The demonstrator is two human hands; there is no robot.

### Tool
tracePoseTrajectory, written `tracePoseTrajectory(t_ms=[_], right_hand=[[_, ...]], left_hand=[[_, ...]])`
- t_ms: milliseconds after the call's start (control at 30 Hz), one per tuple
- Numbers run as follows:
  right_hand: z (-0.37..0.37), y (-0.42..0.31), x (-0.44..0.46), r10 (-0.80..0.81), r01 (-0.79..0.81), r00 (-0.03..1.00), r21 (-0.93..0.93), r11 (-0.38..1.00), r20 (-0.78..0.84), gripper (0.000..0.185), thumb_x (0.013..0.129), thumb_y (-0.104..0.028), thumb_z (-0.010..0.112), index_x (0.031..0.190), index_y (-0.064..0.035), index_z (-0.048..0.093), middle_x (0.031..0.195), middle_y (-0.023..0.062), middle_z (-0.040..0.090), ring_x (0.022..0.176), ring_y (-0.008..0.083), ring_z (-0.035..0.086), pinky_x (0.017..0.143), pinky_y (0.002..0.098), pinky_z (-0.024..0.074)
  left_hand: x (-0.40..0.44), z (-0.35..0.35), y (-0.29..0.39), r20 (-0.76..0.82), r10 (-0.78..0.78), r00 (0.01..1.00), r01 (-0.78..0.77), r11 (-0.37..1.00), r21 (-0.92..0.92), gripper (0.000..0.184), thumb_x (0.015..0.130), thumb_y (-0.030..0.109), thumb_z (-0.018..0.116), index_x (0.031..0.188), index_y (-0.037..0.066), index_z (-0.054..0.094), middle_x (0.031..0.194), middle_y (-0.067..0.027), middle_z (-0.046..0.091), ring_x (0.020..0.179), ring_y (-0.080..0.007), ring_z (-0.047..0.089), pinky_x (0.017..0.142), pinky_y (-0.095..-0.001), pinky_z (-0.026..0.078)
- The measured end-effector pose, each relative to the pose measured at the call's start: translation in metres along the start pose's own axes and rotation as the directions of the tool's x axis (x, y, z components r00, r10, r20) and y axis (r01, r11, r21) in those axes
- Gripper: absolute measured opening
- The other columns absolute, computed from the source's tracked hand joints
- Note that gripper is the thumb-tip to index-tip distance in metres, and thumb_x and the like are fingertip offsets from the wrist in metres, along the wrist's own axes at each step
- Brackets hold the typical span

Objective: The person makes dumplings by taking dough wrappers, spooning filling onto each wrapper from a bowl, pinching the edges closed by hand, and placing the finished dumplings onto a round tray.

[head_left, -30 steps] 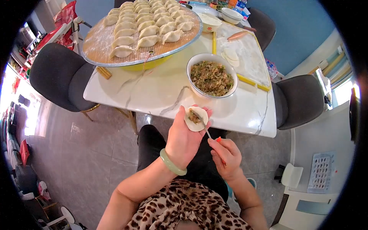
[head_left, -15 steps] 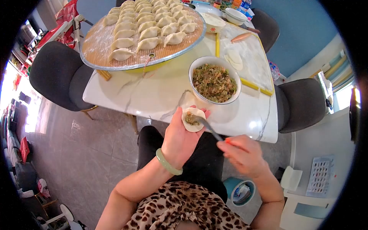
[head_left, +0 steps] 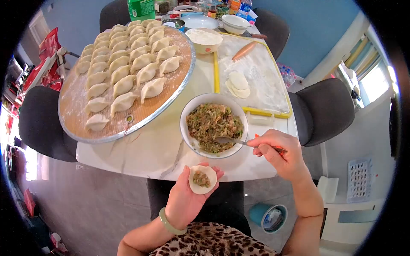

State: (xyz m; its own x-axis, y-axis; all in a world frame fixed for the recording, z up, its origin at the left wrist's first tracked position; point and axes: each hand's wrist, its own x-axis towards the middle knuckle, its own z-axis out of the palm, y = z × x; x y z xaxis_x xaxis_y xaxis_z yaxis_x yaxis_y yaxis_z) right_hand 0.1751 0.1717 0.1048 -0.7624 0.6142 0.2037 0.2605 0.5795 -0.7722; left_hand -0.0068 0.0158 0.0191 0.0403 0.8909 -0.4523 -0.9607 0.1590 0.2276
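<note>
On the palm and fingers of my left hand [head_left: 186, 197] lies a round dumpling wrapper [head_left: 209, 175], still flat, with a small mound of filling [head_left: 200, 179] at its middle. My right hand [head_left: 282, 153] is closed round the handle of a metal spoon [head_left: 238, 141]. The spoon's tip rests in the minced meat and greens [head_left: 211, 121] inside a white bowl [head_left: 184, 128], near the table's front edge. Beyond the bowl, a few loose wrappers [head_left: 238, 81] overlap on a floured board [head_left: 269, 68].
A round tray [head_left: 168, 96] with rows of folded dumplings [head_left: 124, 85] takes up the table's left side. A wooden rolling pin [head_left: 244, 50] lies on the board. Behind are a flour bowl [head_left: 205, 39] and a white bowl [head_left: 235, 23]. A bin [head_left: 260, 213] stands below.
My right hand has moved the spoon from the wrapper up into the bowl of filling. The wrapper stays in my left hand with filling on it. The view has shifted.
</note>
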Motion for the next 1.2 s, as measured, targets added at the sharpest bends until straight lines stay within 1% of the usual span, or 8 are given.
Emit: tracePoseTrajectory(t_ms=[267,333,467,667,733,833,1133,1200], right_hand=[[0.000,0.001,0.018,-0.047,0.048,0.989,0.000,0.999,0.142,0.016,0.082,-0.004,0.061,0.096,-0.0011,0.067,0.077,0.0105,0.063,0.069,0.0243,0.060,0.063,0.0314,0.0473],[0.002,0.000,0.020,-0.028,0.027,0.994,0.010,1.000,0.106,0.018,0.081,-0.004,0.055,0.091,0.0015,0.070,0.071,0.0096,0.064,0.065,0.0176,0.061,0.060,0.0276,0.0471],[-0.006,0.002,0.017,0.044,-0.051,0.986,0.037,0.998,0.159,0.017,0.080,-0.005,0.058,0.094,-0.0010,0.068,0.077,0.0096,0.064,0.067,0.0219,0.061,0.062,0.0302,0.0466],[-0.010,0.007,0.014,0.050,-0.074,0.988,0.168,0.983,0.144,0.017,0.083,-0.007,0.056,0.093,0.0004,0.069,0.078,0.0104,0.065,0.067,0.0164,0.061,0.061,0.0267,0.0472],[-0.003,0.009,0.013,0.215,-0.244,0.967,0.264,0.933,0.134,0.020,0.089,-0.009,0.053,0.094,0.0030,0.068,0.078,0.0106,0.065,0.068,0.0144,0.062,0.062,0.0256,0.0482],[0.000,0.012,0.007,0.307,-0.309,0.949,0.433,0.847,0.077,0.025,0.093,-0.013,0.050,0.095,0.0064,0.067,0.080,0.0104,0.065,0.070,0.0141,0.062,0.064,0.0253,0.0493],[0.015,0.012,-0.036,0.242,-0.145,0.961,0.500,0.854,-0.134,0.030,0.094,-0.016,0.049,0.091,0.0090,0.065,0.074,0.0113,0.063,0.065,0.0174,0.061,0.065,0.0278,0.0507],[0.023,0.005,-0.046,0.274,-0.187,0.957,0.517,0.835,-0.096,0.029,0.094,-0.016,0.050,0.091,0.0090,0.065,0.074,0.0111,0.063,0.066,0.0183,0.061,0.064,0.0287,0.0509]], left_hand=[[0.004,0.008,0.002,-0.063,-0.081,0.995,0.084,0.996,0.037,0.050,0.102,0.039,0.019,0.124,0.003,0.047,0.126,-0.0181,0.052,0.119,-0.0330,0.050,0.098,-0.0433,0.044],[0.006,0.007,0.003,-0.042,-0.091,0.995,0.093,0.994,0.056,0.050,0.102,0.038,0.020,0.125,0.002,0.046,0.127,-0.0171,0.052,0.121,-0.0312,0.049,0.100,-0.0415,0.041],[0.009,0.012,0.004,-0.034,-0.097,0.995,0.101,0.988,0.115,0.052,0.102,0.038,0.022,0.129,-0.001,0.043,0.130,-0.0161,0.051,0.123,-0.0288,0.048,0.102,-0.0393,0.038],[0.013,0.012,0.007,0.004,-0.086,0.996,0.086,0.994,0.071,0.053,0.102,0.038,0.022,0.132,-0.002,0.039,0.130,-0.0165,0.050,0.123,-0.0287,0.048,0.103,-0.0398,0.037],[0.010,0.017,0.008,0.006,-0.076,0.997,0.076,0.994,0.074,0.053,0.102,0.038,0.023,0.132,-0.002,0.039,0.131,-0.0164,0.050,0.123,-0.0286,0.047,0.104,-0.0398,0.037],[0.009,0.018,0.008,0.025,-0.061,0.998,0.059,0.997,0.059,0.053,0.102,0.039,0.023,0.132,-0.001,0.039,0.131,-0.0159,0.049,0.124,-0.0281,0.047,0.104,-0.0395,0.036],[0.017,0.025,-0.004,0.086,0.006,0.996,-0.004,1.000,-0.026,0.047,0.102,0.038,0.024,0.131,0.006,0.041,0.125,-0.0116,0.055,0.117,-0.0251,0.052,0.094,-0.0385,0.045],[0.017,0.024,-0.006,0.084,0.033,0.996,-0.030,0.999,-0.038,0.046,0.102,0.038,0.024,0.130,0.007,0.042,0.123,-0.0110,0.056,0.116,-0.0237,0.053,0.093,-0.0378,0.046]])
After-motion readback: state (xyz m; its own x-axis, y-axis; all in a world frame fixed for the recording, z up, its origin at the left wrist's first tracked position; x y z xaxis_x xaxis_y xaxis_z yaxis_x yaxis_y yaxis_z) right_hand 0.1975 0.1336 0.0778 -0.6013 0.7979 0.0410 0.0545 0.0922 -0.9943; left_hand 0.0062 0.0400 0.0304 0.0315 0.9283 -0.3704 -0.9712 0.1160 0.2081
